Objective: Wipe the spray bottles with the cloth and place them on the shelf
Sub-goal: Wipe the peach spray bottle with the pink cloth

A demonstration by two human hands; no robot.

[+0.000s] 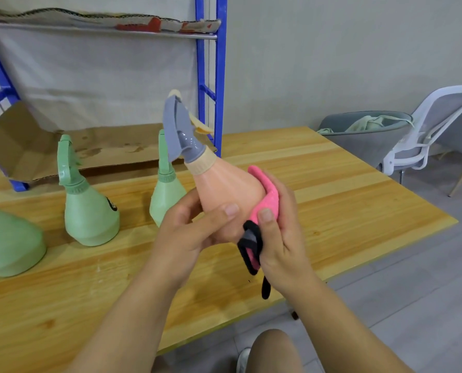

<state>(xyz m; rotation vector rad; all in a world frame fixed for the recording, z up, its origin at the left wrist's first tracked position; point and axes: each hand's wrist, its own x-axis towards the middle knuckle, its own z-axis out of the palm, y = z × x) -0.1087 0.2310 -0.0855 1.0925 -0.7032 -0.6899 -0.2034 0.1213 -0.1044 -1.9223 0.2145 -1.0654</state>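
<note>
A peach spray bottle (pixel 225 189) with a grey trigger head is held tilted above the wooden table (pixel 332 184), its nozzle pointing up and left. My left hand (pixel 189 227) grips its base from the left. My right hand (pixel 277 232) presses a pink cloth (pixel 268 197) with black and grey trim against the bottle's right side. Three green spray bottles stand on the table: one (pixel 89 211) left of centre, one (pixel 166 195) partly behind my left hand, one (pixel 6 243) at the left edge. The blue metal shelf (pixel 209 76) stands behind the table.
Flattened cardboard (pixel 63 152) lies on the shelf's lower level and more lines the upper level (pixel 89 18). A grey chair (pixel 367 138) with a cloth in it and a white mesh chair (pixel 439 125) stand at the table's far right. My knee (pixel 275 351) shows below the table edge.
</note>
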